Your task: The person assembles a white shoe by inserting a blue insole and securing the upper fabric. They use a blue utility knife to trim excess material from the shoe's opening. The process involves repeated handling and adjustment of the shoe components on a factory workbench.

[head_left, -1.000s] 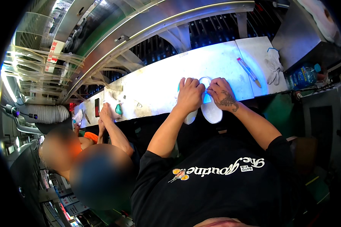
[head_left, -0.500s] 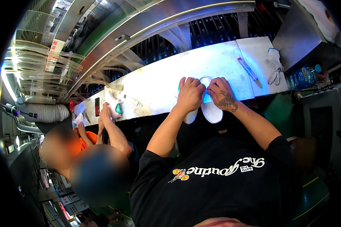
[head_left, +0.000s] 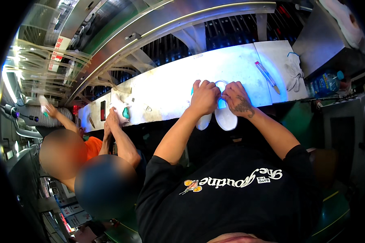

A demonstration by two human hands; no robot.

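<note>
Okay, I've got two white shoes (head_left: pixel 227 120) at the near edge of the table (head_left: pixel 166 91), long axes near-to-far, rounded ends pointing near. Left hand (head_left: pixel 205 97), right hand (head_left: pixel 236 99): fingers curled over them, can't tell if clamped.

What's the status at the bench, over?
Left hand over left pale shoe. Right hand at right pale shoe. Grips partly hidden. Pen-like tool apart, rightward.

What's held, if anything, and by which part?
Can't tell: left hand overlaps the left white shoe, right hand the side of the right white shoe; grips are hidden.
</note>
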